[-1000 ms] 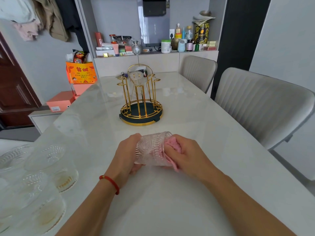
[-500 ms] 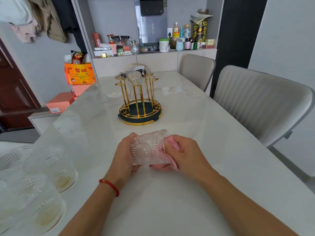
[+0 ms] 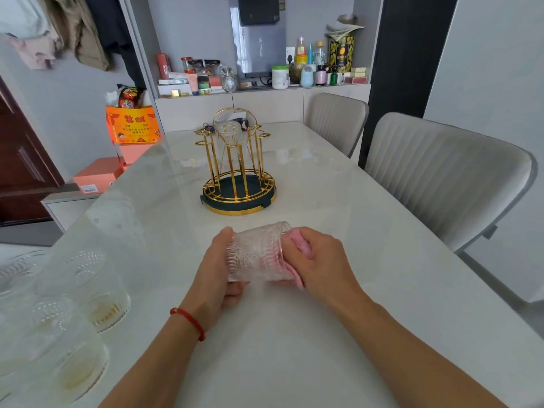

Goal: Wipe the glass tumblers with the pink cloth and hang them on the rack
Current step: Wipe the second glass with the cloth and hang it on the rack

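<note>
A clear glass tumbler point(image 3: 259, 251) lies on its side between both hands, held just above the pale marble table point(image 3: 338, 201) in the near middle of the scene. Its wall is pressed with fine upright ribs and a rounded, fan-like motif, and a pink tint shows through the glass on its right half. The left hand point(image 3: 216, 269) cups the tumbler's base end, thumb up over the top edge and fingers curled underneath. The right hand point(image 3: 321, 266) grips the pink cloth point(image 3: 300, 245), which is bunched at the tumbler's open mouth; the cloth seems to be pushed partly inside the glass, though the ribbed wall blurs it too much to be sure how far. A red string bracelet point(image 3: 188, 320) circles the left wrist.

Farther along the table, straight beyond the hands and well apart from them, stands the rack point(image 3: 238, 172): gold wire posts rising from a round dark base with a gold rim. One tumbler on the rack point(image 3: 228, 134) hangs mouth-down over a central post, near the top.

At the near left edge a cluster of other tumblers point(image 3: 88, 290) stands upright on the table, close to the camera and blurred, some with a yellowish tinge low down. Two grey upholstered chairs point(image 3: 441, 178) sit along the table's right side. Beyond the far end, a shelf point(image 3: 265, 89) carries bottles, jars and boxes.
</note>
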`<state>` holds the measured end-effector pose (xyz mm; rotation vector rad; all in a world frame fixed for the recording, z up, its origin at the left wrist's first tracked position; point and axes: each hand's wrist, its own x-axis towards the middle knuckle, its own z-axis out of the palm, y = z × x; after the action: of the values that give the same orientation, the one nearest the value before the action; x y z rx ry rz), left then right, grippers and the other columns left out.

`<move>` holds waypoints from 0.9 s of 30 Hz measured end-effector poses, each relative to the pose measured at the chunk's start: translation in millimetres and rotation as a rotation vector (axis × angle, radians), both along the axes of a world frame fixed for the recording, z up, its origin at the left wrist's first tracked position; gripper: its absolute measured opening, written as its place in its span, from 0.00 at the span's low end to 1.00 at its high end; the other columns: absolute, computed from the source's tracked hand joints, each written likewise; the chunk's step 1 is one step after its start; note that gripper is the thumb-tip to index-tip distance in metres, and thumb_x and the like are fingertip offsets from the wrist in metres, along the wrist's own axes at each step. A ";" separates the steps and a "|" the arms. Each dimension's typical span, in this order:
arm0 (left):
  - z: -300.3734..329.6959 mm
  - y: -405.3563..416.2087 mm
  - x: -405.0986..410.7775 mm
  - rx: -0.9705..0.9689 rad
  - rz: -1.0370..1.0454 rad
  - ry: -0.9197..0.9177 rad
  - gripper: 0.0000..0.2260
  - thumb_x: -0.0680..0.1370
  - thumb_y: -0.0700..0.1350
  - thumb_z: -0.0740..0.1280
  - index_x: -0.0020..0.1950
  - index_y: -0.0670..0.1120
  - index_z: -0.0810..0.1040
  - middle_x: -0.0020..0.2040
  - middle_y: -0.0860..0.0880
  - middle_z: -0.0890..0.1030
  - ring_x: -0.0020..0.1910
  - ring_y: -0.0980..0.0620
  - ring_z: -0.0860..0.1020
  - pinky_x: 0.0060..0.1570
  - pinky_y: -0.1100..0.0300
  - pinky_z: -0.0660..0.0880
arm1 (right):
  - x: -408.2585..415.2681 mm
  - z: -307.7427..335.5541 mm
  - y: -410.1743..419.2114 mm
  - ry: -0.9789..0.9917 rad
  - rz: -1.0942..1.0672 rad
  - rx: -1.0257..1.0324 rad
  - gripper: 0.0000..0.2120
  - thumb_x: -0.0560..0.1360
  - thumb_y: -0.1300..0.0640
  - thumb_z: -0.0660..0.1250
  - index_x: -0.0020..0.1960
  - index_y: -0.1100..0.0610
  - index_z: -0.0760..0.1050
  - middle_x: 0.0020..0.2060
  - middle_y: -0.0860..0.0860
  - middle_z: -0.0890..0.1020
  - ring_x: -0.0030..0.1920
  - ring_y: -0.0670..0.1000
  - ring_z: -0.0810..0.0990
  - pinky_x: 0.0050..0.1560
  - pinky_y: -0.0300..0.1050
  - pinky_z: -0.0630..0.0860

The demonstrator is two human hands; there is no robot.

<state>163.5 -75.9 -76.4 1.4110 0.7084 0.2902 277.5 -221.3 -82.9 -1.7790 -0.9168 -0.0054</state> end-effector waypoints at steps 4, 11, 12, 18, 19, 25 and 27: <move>6.2 13.2 -6.9 -0.013 -0.262 0.206 0.27 0.79 0.68 0.48 0.32 0.49 0.59 0.27 0.47 0.59 0.26 0.51 0.52 0.26 0.65 0.49 | 8.1 1.5 -8.3 -0.251 0.056 -0.005 0.06 0.80 0.54 0.67 0.53 0.52 0.82 0.39 0.45 0.84 0.40 0.43 0.82 0.42 0.34 0.76; 3.8 -2.0 -2.1 -0.122 -0.149 0.011 0.31 0.79 0.72 0.50 0.38 0.47 0.73 0.30 0.44 0.70 0.26 0.51 0.59 0.26 0.65 0.55 | 4.8 4.7 -3.7 -0.074 -0.076 0.110 0.06 0.78 0.59 0.69 0.46 0.53 0.84 0.34 0.44 0.84 0.36 0.40 0.82 0.39 0.29 0.73; 2.2 -4.5 0.3 -0.091 -0.087 -0.020 0.29 0.80 0.71 0.52 0.39 0.47 0.72 0.29 0.45 0.70 0.25 0.51 0.59 0.26 0.65 0.55 | 3.5 3.3 -2.0 -0.052 -0.082 0.105 0.07 0.78 0.59 0.69 0.44 0.53 0.83 0.32 0.44 0.84 0.34 0.40 0.81 0.37 0.28 0.71; 9.5 5.4 -4.7 -0.049 -0.213 0.202 0.26 0.79 0.69 0.50 0.31 0.50 0.62 0.27 0.48 0.61 0.25 0.52 0.52 0.25 0.67 0.50 | 5.0 2.6 -9.6 -0.341 -0.018 0.027 0.10 0.78 0.54 0.69 0.57 0.55 0.82 0.46 0.46 0.86 0.45 0.43 0.83 0.50 0.32 0.76; 10.3 7.0 -6.8 -0.059 -0.273 0.232 0.28 0.79 0.69 0.50 0.30 0.49 0.63 0.27 0.48 0.61 0.25 0.52 0.52 0.24 0.68 0.50 | 5.9 3.5 -10.9 -0.395 -0.030 0.021 0.12 0.78 0.54 0.69 0.59 0.56 0.82 0.49 0.47 0.87 0.48 0.43 0.83 0.53 0.32 0.76; 2.9 -4.4 3.9 -0.080 -0.040 -0.080 0.27 0.84 0.64 0.51 0.43 0.44 0.75 0.25 0.44 0.72 0.22 0.49 0.64 0.26 0.63 0.62 | -2.9 -2.1 0.6 -0.055 -0.127 0.115 0.05 0.77 0.58 0.70 0.44 0.52 0.83 0.32 0.43 0.83 0.34 0.39 0.80 0.37 0.28 0.71; 3.5 -3.3 3.7 0.031 0.081 -0.012 0.21 0.83 0.62 0.54 0.41 0.48 0.72 0.24 0.49 0.73 0.23 0.51 0.67 0.28 0.64 0.62 | -6.9 -5.7 2.4 -0.003 -0.078 0.115 0.05 0.78 0.57 0.69 0.44 0.52 0.83 0.32 0.46 0.84 0.33 0.40 0.80 0.37 0.30 0.72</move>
<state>167.2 -79.2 -72.9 1.4107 0.7551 0.3747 270.6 -218.9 -88.6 -1.7071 -0.8327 -0.1091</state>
